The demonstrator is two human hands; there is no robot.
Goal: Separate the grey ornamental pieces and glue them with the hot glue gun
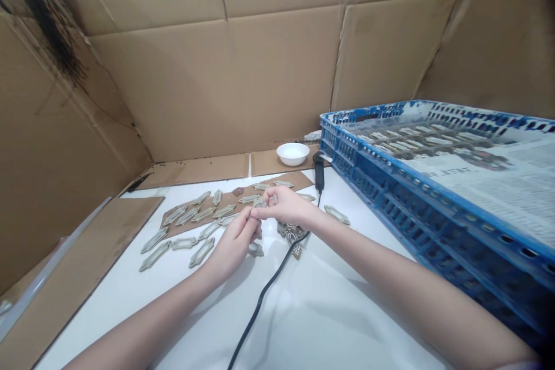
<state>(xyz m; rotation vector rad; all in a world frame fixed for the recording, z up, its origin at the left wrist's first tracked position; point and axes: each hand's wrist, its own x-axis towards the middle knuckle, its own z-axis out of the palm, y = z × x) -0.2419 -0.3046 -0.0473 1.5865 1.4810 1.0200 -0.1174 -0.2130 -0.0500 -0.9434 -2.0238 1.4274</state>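
Two hands [234,237] [288,206] pinch a grey piece [261,203] in their fingers [269,192], the newspaper [511,191] at right too blurred to read.

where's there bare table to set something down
Bare table: between cord and right arm, between cord and left arm, and between left arm and side cardboard. Crowded: left of and beyond the left hand, among the pieces.

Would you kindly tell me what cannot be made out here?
Head view:
Small piece between the left hand and right hand: mostly hidden by fingers.
Newspaper: print too blurred to read.
Blue crate: cut off by the right edge.
Black cable: lower end beyond the bottom edge.
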